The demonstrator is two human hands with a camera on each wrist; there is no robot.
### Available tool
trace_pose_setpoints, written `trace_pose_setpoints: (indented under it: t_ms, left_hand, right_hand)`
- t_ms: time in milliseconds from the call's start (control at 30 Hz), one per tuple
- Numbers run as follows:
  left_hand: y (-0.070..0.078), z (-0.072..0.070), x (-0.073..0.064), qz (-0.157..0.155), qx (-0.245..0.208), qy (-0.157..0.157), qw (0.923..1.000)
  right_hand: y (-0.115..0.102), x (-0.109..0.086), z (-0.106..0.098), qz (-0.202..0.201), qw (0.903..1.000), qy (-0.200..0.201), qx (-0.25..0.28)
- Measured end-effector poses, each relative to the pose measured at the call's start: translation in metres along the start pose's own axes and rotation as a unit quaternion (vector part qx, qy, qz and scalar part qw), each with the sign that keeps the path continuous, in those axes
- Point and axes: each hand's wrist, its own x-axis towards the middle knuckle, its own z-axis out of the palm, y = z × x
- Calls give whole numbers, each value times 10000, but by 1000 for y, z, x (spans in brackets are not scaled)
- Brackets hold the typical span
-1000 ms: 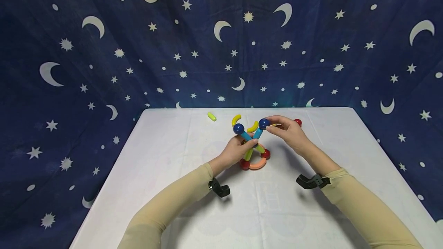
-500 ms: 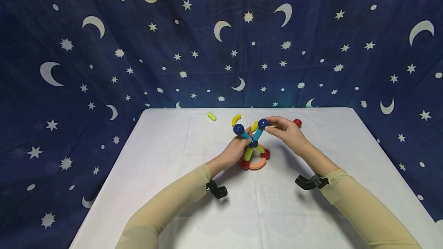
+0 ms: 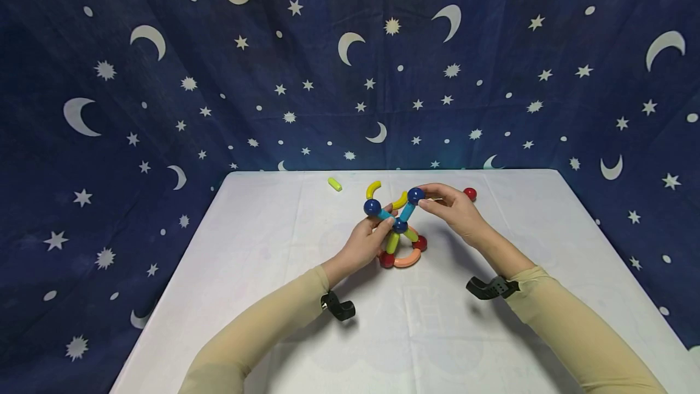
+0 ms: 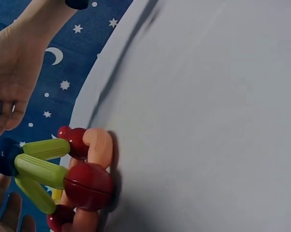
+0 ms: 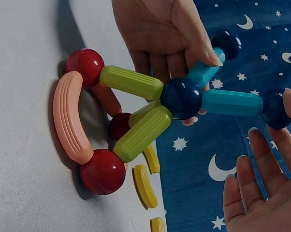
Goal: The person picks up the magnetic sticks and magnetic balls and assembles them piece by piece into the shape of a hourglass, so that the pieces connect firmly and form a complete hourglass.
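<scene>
A toy structure of magnetic balls and rods stands on the table. Its base is a ring of red balls (image 5: pixel 102 172) and curved orange rods (image 5: pixel 70 116). Green rods (image 5: pixel 143 134) rise from it to a central blue ball (image 5: pixel 181 98). Two light blue rods slant up from there, each tipped with a dark blue ball. My left hand (image 3: pixel 361 242) pinches the left light blue rod (image 5: pixel 201 75), below its end ball (image 3: pixel 372 207). My right hand (image 3: pixel 462 214) holds the right end ball (image 5: pixel 275 107) between thumb and fingers, atop the right light blue rod (image 5: pixel 232 103).
Behind the structure lie curved yellow rods (image 3: pixel 374 190) on the white-covered table (image 3: pixel 262 230). A loose green rod (image 3: pixel 335 185) is at the back left, and a red ball (image 3: pixel 470 194) sits beyond my right hand. A starry blue curtain (image 3: pixel 306 47) hangs behind.
My left hand has shifted a little left, tilting the left light blue rod and its ball outward. Its thumb has slid off the central ball onto the rod. My right hand has barely moved.
</scene>
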Motion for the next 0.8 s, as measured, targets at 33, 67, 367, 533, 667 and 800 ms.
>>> trace_pose_setpoints:
  t_ms: [33, 67, 367, 533, 667, 800]
  left_hand:
    - [1, 0, 1, 1, 30, -12, 10000]
    - [1, 0, 3, 20, 80, -15, 10000]
    - [8, 0, 17, 260, 646, 133, 9975]
    - [8, 1, 17, 118, 416, 233, 9988]
    - [7, 4, 17, 109, 118, 148, 9998]
    - [6, 8, 19, -38, -169, -19, 9998]
  right_hand:
    - [0, 0, 0, 29, 10000, 6, 29]
    - [0, 0, 0, 36, 10000, 5, 32]
    - [0, 0, 0, 41, 10000, 27, 39]
    - [0, 1, 0, 51, 10000, 16, 64]
    - [2, 1, 0, 79, 9999, 23, 105]
    - [1, 1, 0, 136, 9998, -1, 150]
